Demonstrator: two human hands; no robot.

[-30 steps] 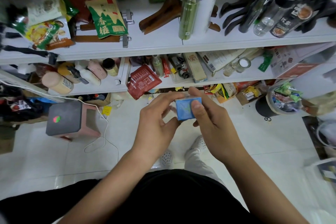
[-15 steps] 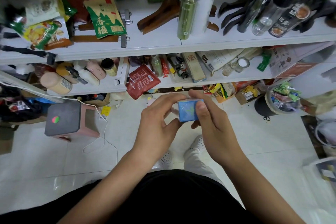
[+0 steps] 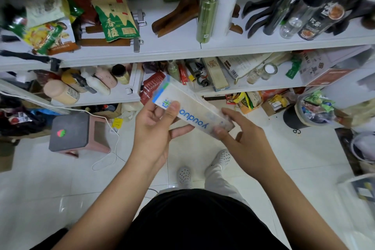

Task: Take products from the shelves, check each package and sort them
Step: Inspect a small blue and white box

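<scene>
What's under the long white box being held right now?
The left hand holds the white box, fingers beneath, thumb on top; the right hand pinches its near end. Its far end covers part of a red packet. The underside is hidden.

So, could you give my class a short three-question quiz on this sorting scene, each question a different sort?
1. True or false: the long white box has red lettering.
2. Which grips the box: A, left hand only; B, right hand only; C, both?
3. What stands beside the green bottle on the top shelf?
Key: 1 false, it is blue; 2 C; 3 the white pump bottle.
</scene>
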